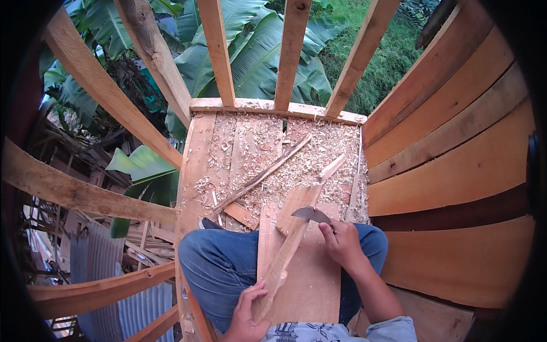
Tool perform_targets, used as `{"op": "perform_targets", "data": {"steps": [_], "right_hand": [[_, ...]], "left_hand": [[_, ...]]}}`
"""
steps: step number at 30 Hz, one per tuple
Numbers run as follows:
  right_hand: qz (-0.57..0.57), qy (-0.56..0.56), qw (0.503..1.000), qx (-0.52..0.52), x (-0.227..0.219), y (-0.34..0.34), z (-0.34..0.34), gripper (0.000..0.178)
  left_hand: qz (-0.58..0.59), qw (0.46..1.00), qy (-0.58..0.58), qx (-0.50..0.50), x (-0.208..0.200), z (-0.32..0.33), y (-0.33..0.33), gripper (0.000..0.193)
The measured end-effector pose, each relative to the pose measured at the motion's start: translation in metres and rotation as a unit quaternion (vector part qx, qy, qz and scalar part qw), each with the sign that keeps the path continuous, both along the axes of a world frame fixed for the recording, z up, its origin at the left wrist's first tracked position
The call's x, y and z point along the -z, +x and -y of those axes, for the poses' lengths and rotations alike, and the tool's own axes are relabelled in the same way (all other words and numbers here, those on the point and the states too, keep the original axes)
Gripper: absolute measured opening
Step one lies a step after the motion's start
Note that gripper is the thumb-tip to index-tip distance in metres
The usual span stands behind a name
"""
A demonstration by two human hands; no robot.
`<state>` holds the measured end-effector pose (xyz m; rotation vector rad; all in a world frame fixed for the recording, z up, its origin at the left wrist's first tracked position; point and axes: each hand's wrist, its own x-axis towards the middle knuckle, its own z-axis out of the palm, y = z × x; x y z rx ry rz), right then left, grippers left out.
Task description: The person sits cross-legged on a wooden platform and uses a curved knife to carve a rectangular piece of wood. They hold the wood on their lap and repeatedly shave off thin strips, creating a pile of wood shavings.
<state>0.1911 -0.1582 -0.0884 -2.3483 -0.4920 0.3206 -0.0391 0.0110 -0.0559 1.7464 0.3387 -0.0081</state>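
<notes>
My right hand (pixel 343 242) is closed round the handle of a knife (pixel 310 214) with a dark, curved blade. The blade lies across a long, pale piece of wood (pixel 289 249), roughly at its middle. That piece slants from my lap up and away to the right, narrowing to a thin far end. My left hand (pixel 249 312) grips its near end, close to my body. Beneath it, a short wooden block (pixel 297 198) rests on the far part of a wide flat board (pixel 320 285), which lies across my crossed legs.
Curled shavings cover the plank floor (pixel 198 154). A dark-edged stick (pixel 268 176) and a reddish wood offcut (pixel 240 215) lie beyond my legs. Wooden railing bars (pixel 293 54) stand ahead and left, with banana leaves behind. A plank wall (pixel 450 176) rises at right.
</notes>
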Motion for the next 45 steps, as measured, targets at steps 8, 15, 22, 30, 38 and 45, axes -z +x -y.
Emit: {"op": "perform_targets", "data": {"steps": [8,15,22,30,38,45], "right_hand": [[-0.054,0.074,0.983,0.158,0.015,0.034,0.004,0.046],[0.052,-0.001,0.983,-0.174,0.002,-0.013,0.009,0.041],[0.025,-0.051,0.998,-0.035,0.003,0.022,0.014,0.046],[0.113,-0.072,0.976,-0.171,-0.009,-0.012,0.015,0.050],[0.095,-0.146,0.962,-0.208,-0.038,-0.036,0.006,0.049],[0.089,-0.160,0.983,-0.001,-0.022,0.012,0.027,0.047]], "left_hand": [[-0.002,1.000,-0.011,-0.005,0.004,0.005,-0.007,0.060],[0.002,1.000,-0.028,-0.008,0.003,0.002,-0.001,0.059],[-0.015,0.999,-0.028,0.000,0.000,0.000,0.001,0.059],[-0.009,1.000,-0.017,-0.002,0.001,0.000,0.003,0.060],[-0.003,0.999,0.029,0.030,0.007,0.003,0.004,0.058],[0.024,0.999,0.030,0.020,-0.002,0.003,0.005,0.056]]}}
